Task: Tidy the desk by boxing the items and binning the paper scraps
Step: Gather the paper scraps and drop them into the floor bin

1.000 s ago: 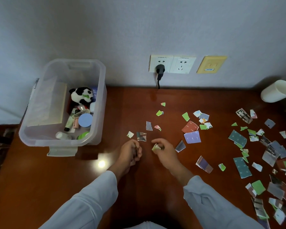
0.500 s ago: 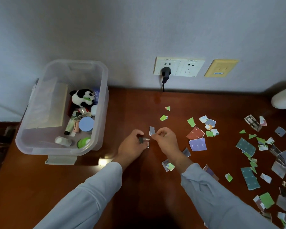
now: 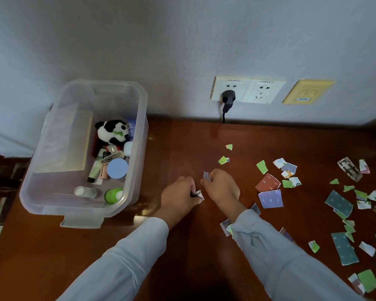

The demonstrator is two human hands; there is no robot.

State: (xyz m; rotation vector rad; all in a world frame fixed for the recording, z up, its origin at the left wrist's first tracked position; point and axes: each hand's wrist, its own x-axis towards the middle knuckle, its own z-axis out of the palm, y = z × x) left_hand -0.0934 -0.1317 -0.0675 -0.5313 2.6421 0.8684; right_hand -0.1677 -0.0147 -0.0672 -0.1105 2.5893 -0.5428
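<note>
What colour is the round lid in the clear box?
Pale blue; the round lid shows in the head view.

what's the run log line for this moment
left hand: holds scraps | right hand: pinches scrap | box: items inside | desk: scraps remain

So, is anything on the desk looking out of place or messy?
Yes: torn paper scraps lie scattered over the right half of the desk, none binned. Both hands pinch small scraps. The clear box already holds the panda toy and toiletries.
</note>
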